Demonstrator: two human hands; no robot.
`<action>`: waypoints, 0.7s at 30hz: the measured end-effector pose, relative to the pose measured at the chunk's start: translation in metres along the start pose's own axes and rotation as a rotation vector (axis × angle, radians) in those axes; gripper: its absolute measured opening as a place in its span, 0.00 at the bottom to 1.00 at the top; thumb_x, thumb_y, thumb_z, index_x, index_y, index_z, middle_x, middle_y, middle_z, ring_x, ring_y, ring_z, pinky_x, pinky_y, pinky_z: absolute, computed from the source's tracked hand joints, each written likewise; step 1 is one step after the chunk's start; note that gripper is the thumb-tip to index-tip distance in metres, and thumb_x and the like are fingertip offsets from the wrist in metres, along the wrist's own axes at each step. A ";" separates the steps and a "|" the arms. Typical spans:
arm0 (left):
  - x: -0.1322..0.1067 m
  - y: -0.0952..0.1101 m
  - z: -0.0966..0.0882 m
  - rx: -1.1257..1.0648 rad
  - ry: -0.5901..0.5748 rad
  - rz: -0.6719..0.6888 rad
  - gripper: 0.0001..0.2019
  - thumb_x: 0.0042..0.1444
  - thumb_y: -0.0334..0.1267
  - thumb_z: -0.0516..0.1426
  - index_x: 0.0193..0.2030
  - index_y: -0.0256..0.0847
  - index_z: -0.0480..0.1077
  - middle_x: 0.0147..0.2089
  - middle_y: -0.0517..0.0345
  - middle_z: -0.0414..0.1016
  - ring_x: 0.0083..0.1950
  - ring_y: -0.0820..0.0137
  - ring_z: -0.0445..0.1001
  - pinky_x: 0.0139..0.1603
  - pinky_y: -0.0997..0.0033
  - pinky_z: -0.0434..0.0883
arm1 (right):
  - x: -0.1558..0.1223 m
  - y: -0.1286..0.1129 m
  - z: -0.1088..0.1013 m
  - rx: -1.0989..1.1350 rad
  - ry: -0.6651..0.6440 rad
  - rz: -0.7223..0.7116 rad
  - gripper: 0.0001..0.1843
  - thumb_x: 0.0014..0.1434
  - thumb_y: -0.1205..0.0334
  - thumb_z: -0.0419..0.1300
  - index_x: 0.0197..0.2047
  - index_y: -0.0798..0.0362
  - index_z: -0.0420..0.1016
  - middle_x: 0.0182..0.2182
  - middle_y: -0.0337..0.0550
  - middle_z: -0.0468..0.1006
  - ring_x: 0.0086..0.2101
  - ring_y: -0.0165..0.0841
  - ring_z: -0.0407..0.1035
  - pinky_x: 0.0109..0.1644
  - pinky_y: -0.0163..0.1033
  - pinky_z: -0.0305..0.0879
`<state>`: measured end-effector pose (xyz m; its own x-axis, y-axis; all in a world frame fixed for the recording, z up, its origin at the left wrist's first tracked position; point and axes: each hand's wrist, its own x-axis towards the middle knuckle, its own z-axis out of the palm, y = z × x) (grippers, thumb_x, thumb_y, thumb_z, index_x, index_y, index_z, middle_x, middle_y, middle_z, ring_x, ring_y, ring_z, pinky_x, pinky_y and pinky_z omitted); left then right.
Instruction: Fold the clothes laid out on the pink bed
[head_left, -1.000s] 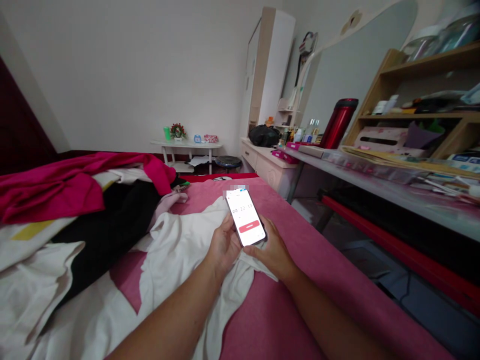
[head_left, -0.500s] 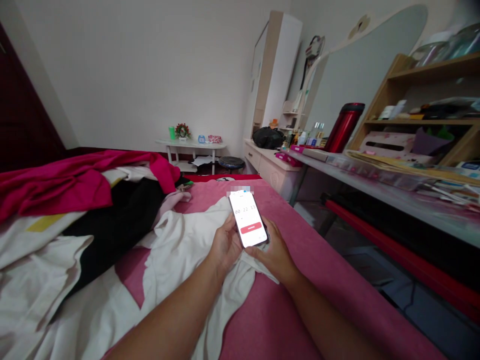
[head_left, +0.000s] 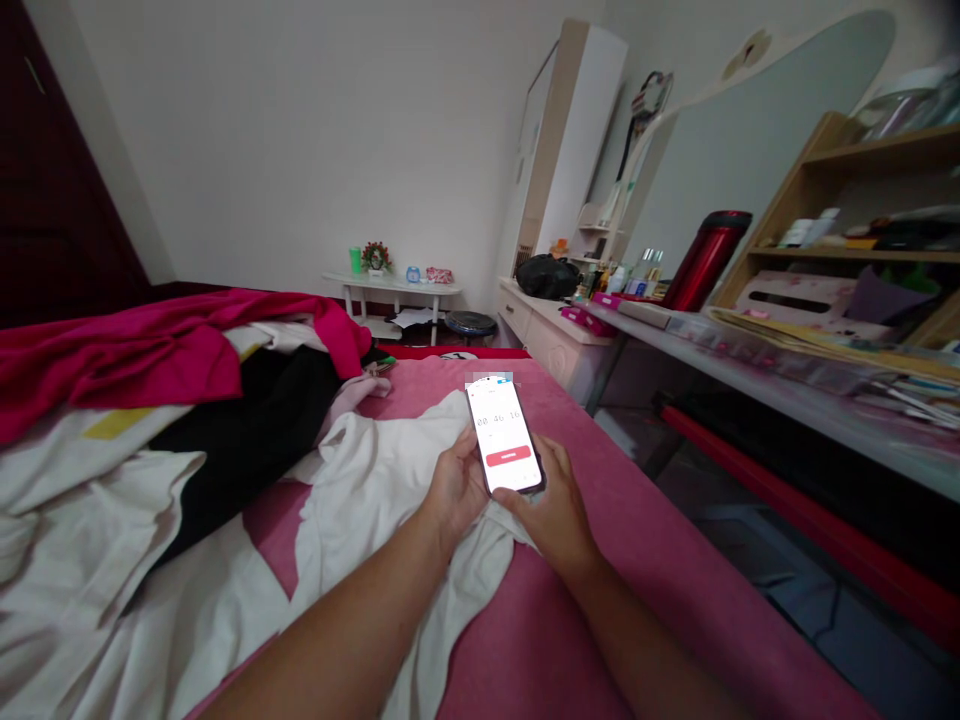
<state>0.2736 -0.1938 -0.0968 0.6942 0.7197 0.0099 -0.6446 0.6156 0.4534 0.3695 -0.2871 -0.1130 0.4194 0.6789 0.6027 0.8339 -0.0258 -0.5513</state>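
A smartphone (head_left: 504, 435) with a bright white screen, a row of digits and a red button is held upright between both hands. My left hand (head_left: 459, 487) grips its left edge, and my right hand (head_left: 553, 508) closes round the lower right side with the thumb at the bottom edge. Fingers behind the phone are hidden. Beneath the hands, a crumpled white garment (head_left: 375, 470) lies on the pink bedspread (head_left: 555, 640).
To the left is a heap of clothes with a magenta garment (head_left: 150, 350) and a black one (head_left: 247, 430). A desk (head_left: 750, 365) with a red thermos (head_left: 709, 262) runs along the right. A small white table (head_left: 390, 285) and a stool (head_left: 470, 323) stand at the far wall.
The view has turned slightly left, so the room appears shifted right. Digits on the phone's screen differ. Both hands keep the same hold on the phone.
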 end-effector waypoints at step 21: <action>0.000 -0.002 -0.003 -0.023 -0.008 -0.003 0.18 0.60 0.30 0.51 0.57 0.34 0.66 0.42 0.49 0.79 0.40 0.61 0.78 0.50 0.57 0.73 | -0.001 0.003 0.003 0.070 -0.019 0.021 0.37 0.44 0.62 0.68 0.58 0.48 0.62 0.53 0.46 0.67 0.54 0.43 0.63 0.57 0.48 0.62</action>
<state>0.2739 -0.1941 -0.1007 0.6987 0.7152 0.0158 -0.6496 0.6251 0.4327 0.3709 -0.2855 -0.1168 0.4294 0.6926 0.5796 0.7976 0.0101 -0.6031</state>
